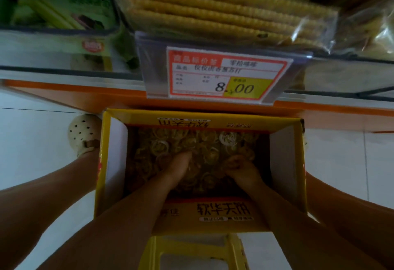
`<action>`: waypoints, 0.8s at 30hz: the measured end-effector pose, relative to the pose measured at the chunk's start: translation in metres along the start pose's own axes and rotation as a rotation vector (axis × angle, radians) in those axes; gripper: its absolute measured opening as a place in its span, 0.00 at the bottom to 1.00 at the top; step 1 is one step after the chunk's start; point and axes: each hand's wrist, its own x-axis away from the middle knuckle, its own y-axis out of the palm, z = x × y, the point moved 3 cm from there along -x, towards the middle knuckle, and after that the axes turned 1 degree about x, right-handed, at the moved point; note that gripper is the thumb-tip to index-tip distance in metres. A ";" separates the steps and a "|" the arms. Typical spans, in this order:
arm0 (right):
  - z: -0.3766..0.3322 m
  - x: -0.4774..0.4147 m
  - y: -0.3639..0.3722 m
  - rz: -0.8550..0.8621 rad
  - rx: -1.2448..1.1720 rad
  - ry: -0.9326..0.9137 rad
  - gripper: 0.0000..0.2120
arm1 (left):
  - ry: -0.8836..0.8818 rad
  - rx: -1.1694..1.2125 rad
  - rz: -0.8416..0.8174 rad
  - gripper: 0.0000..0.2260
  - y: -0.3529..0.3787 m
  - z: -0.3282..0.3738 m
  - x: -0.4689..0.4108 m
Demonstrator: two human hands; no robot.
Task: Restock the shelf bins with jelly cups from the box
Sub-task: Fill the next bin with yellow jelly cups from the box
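Jelly cups are gripped under the curled fingers of the right hand; the left hand is buried among them, its grip undiscernible. Everything is held inside the yellow box, set before the shelf

The box is cardboard. Its outer faces are printed yellow with a slight sheen, and the inner sides of its flaps are plain white and matt. The jelly cups inside are clear plastic with glinting rims. The floor is smooth, glossy pale tile. The stool is smooth yellow plastic. The shoe looks like matt cream foam or rubber, punched with holes. At the front edge of the shelf, the price tag is printed paper in a clear, shiny plastic holder. The biscuit packs are wrapped in crinkled glossy film.
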 end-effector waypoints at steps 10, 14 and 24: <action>-0.030 -0.045 0.043 0.108 0.296 -0.068 0.24 | -0.020 0.124 0.082 0.08 -0.045 -0.005 0.020; -0.039 -0.045 0.053 0.242 0.515 0.015 0.25 | -0.022 0.113 0.124 0.10 -0.060 -0.008 0.030; -0.047 -0.039 0.048 0.211 0.468 0.008 0.11 | 0.187 -0.124 0.439 0.20 -0.059 0.018 0.005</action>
